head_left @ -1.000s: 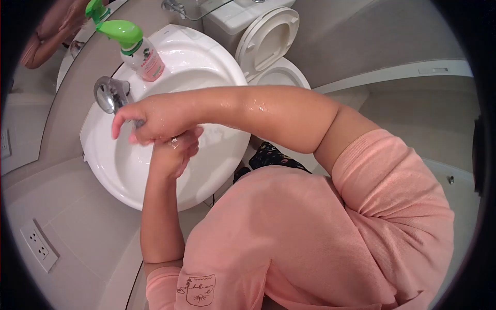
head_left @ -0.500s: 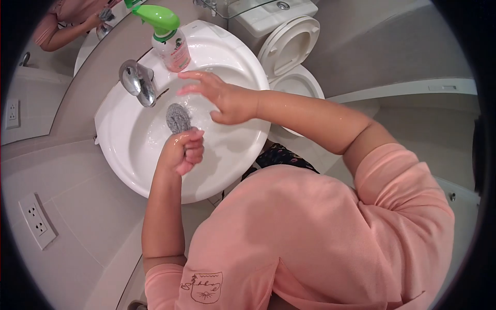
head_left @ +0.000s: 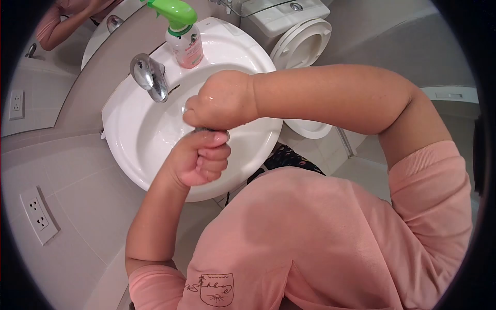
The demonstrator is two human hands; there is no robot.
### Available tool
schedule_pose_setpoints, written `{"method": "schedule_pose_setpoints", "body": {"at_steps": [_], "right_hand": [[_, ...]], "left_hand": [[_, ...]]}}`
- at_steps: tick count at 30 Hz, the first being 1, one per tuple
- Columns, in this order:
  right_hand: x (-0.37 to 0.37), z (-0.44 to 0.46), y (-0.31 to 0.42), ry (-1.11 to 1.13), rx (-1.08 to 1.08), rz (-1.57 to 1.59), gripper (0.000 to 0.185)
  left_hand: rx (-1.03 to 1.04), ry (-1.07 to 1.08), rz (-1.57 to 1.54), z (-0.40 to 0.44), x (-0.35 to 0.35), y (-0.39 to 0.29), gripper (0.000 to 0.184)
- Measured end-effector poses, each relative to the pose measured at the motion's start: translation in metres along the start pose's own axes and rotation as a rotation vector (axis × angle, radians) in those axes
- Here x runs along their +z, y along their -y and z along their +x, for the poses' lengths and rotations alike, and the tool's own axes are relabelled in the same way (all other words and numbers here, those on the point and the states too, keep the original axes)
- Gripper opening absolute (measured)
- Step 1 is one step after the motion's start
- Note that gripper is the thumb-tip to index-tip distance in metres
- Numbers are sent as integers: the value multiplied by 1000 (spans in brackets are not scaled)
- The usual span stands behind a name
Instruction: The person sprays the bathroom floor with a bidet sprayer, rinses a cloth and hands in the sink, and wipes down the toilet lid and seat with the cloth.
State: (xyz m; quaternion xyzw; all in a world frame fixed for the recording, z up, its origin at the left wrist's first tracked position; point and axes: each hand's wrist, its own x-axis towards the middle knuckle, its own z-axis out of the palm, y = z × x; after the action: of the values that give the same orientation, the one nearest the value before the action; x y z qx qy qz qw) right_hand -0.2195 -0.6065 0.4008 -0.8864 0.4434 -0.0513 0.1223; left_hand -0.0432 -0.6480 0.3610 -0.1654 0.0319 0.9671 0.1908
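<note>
My left hand [head_left: 201, 160] is closed in a fist above the near part of the white sink [head_left: 253, 147], gripping a bunched grey knitted cloth [head_left: 205, 129]. Only a small dark strip of the cloth shows; its exact kind is hidden. My right hand [head_left: 219, 101], wet and shining, is wrapped over the cloth's upper part with its back toward me, just above the left fist. Beyond the hands, a chrome faucet [head_left: 150, 77] reaches over the basin.
A spray bottle [head_left: 187, 49] with a green trigger head stands on the sink's back rim. A mirror [head_left: 46, 98] is at the left, above a wall outlet [head_left: 38, 214]. The toilet [head_left: 299, 44] stands right of the sink.
My right hand, earlier apart with fingers spread, has come down and closed over the cloth. My left hand moved slightly right, and the cloth's exposed end is now covered.
</note>
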Motion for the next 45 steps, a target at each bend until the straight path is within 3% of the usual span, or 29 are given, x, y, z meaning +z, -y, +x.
{"method": "schedule_pose_setpoints", "body": {"at_steps": [1,2,3,5,6,7,9,10,12,13,16,19,20,21,22,23,25,29,31,32,33,34,36,40,42,45], "right_hand": [[1,4,-3,159,68,-119,22],[3,8,-5,162,69,-119,22],[3,14,-7,221,102,-155,18],[9,22,-8,283,130,-189,15],[12,24,-6,313,248,-127,15],[16,26,-5,343,365,-63,15],[24,31,-8,398,451,5,17],[29,33,-10,449,540,74,20],[56,33,-17,390,655,160,20],[72,34,-20,327,775,253,21],[105,34,-21,328,830,382,22],[121,27,-21,171,704,591,11],[121,25,-19,172,706,596,11],[121,23,-19,169,887,993,5],[123,20,-18,158,1057,1395,8],[127,17,-17,152,1059,1403,8],[133,10,-15,77,1073,1847,17],[130,-24,-17,66,904,1947,9],[108,-47,-16,134,860,1394,26],[95,-67,-15,140,692,1287,39],[95,-85,-13,117,706,1288,39],[97,-103,-11,5,680,1096,38],[92,-136,-10,-132,676,822,32],[93,-202,-25,-453,764,742,34],[92,-229,-30,-454,890,747,31],[98,-273,-44,-463,1046,753,30]], "left_hand": [[3,-181,89,2,-1,-5,30],[9,-273,197,2,1,-12,32],[10,-270,198,5,4,-17,32],[46,-627,601,11,9,-24,29],[15,-808,812,17,3,-28,22],[16,-808,807,21,-2,-30,22],[107,-1115,1555,28,-13,-36,7],[106,-1119,1546,33,-32,-43,7],[259,-1194,2195,40,-77,-59,17],[254,-1203,2187,40,-75,-58,17],[140,-1229,2385,45,-62,-54,18],[105,-1135,2557,46,-65,-57,15],[199,-1056,2649,44,-69,-60,12],[296,-968,2736,44,-73,-62,13],[291,-960,2739,45,-71,-61,13],[254,-932,2767,46,-69,-62,12],[216,-893,2805,50,-63,-61,12],[202,-947,2773,63,-49,-45,10],[166,-967,2733,71,-37,-35,11],[134,-1022,2569,78,-27,-27,14],[104,-1069,2404,88,-17,-21,18],[105,-1045,2424,98,-2,-18,18],[40,-957,2104,120,25,-14,32],[217,-837,1996,178,28,-11,44],[209,-746,1860,210,26,-14,46],[184,-681,1895,257,24,-16,40]]}}
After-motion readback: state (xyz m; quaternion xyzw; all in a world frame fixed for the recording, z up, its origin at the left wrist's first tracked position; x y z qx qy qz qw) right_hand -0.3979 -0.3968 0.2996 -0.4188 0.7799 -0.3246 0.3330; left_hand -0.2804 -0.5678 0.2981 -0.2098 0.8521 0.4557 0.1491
